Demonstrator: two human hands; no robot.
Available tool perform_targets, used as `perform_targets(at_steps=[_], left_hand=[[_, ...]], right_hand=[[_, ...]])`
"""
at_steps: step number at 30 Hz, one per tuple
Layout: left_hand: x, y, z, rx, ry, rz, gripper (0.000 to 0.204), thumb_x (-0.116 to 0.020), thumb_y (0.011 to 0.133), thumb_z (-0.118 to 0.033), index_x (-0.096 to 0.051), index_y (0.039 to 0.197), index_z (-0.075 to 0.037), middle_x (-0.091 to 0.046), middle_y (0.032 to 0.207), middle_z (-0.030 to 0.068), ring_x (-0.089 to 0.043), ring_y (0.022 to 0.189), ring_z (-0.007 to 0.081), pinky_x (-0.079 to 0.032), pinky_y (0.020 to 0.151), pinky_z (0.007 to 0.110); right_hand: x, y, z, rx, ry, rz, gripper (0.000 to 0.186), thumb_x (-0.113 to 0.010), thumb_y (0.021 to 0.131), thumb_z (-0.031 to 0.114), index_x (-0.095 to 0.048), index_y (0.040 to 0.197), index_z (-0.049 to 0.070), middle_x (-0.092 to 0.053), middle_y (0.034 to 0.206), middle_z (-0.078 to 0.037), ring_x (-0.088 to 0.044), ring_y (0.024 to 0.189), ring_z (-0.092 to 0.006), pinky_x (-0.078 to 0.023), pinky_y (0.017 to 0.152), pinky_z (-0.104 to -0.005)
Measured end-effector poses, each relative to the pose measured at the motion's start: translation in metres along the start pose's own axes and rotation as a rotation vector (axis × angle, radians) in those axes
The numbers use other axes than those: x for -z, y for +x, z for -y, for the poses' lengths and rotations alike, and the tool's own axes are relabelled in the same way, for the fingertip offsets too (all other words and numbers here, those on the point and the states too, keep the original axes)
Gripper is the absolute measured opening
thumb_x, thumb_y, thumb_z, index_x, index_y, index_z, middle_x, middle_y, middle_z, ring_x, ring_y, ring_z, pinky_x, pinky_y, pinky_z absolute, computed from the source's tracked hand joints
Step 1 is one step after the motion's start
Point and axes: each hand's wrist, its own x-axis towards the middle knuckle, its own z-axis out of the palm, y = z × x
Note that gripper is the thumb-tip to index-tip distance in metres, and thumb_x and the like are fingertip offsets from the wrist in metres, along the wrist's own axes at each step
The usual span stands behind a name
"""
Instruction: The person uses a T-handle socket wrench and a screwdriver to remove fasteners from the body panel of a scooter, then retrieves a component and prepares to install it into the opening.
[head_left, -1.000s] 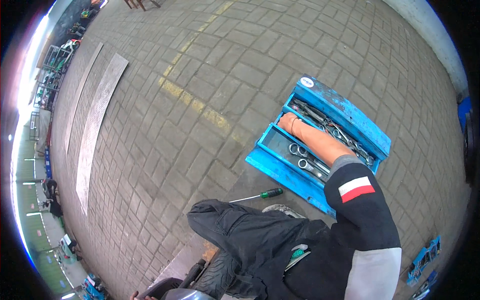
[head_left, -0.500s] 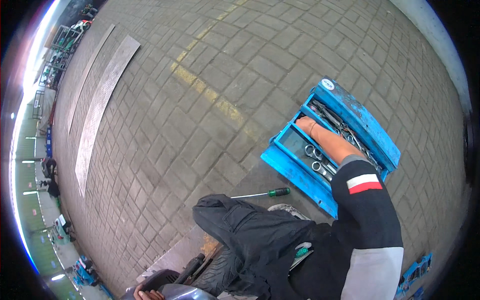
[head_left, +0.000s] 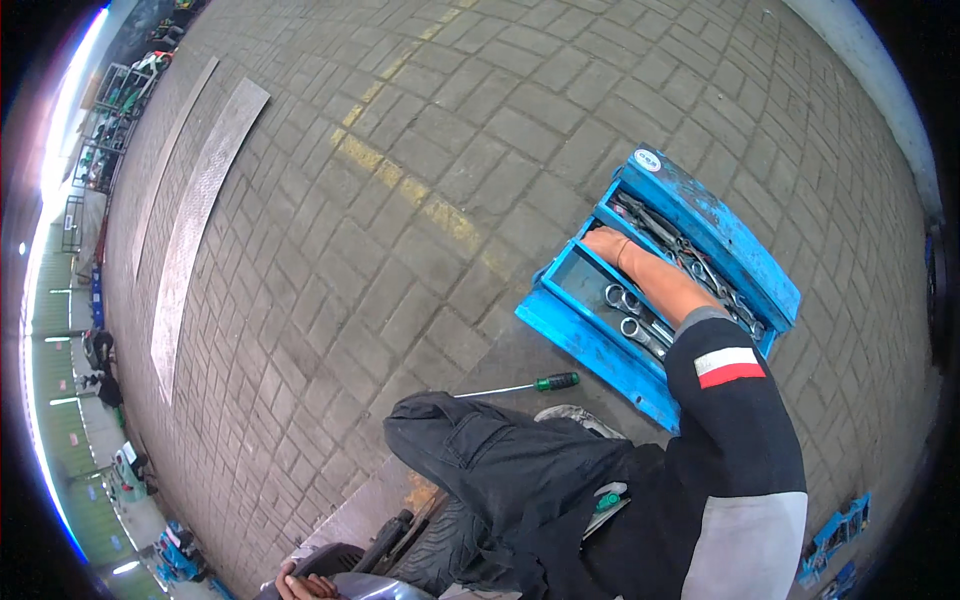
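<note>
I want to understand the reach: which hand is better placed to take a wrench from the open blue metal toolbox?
Right: the right hand is inside the blue metal toolbox; the left hand is far away.

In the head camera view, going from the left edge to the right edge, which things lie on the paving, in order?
Long grey metal plate → yellow painted line → green-handled screwdriver → open blue toolbox, with the right hand reaching into it → small blue tool trays at the lower right edge.

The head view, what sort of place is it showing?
Probably an outdoor repair yard: grey brick paving, an open blue metal toolbox holding steel wrenches, and a green-handled screwdriver lying on the ground.
</note>
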Motion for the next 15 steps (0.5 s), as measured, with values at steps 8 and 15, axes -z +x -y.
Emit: perform_targets(at_steps=[8, 15], left_hand=[[-0.015, 0.002, -0.001, 0.024, -0.085, 0.026, 0.020, -0.058, 0.105, -0.014, -0.063, 0.092, 0.000, -0.041, 0.063, -0.0004, -0.036, 0.053, 0.0109, -0.029, 0.049, 0.029], [-0.013, 0.007, 0.012, 0.015, -0.004, 0.055, 0.023, -0.056, 0.106, -0.014, -0.058, 0.086, -0.002, -0.040, 0.063, -0.0008, -0.034, 0.052, 0.0105, -0.028, 0.049, 0.029]], right_hand=[[0.010, -0.001, 0.010, 0.024, -0.057, 0.038, 0.033, -0.057, 0.095, 0.033, -0.078, 0.096, 0.007, -0.078, 0.103, -0.021, -0.076, 0.094, -0.0402, -0.060, 0.080, -0.0520], [0.012, -0.001, 0.008, 0.078, 0.045, -0.017, 0.033, -0.057, 0.095, 0.034, -0.077, 0.094, 0.007, -0.078, 0.101, -0.021, -0.075, 0.092, -0.0414, -0.059, 0.078, -0.0513]])
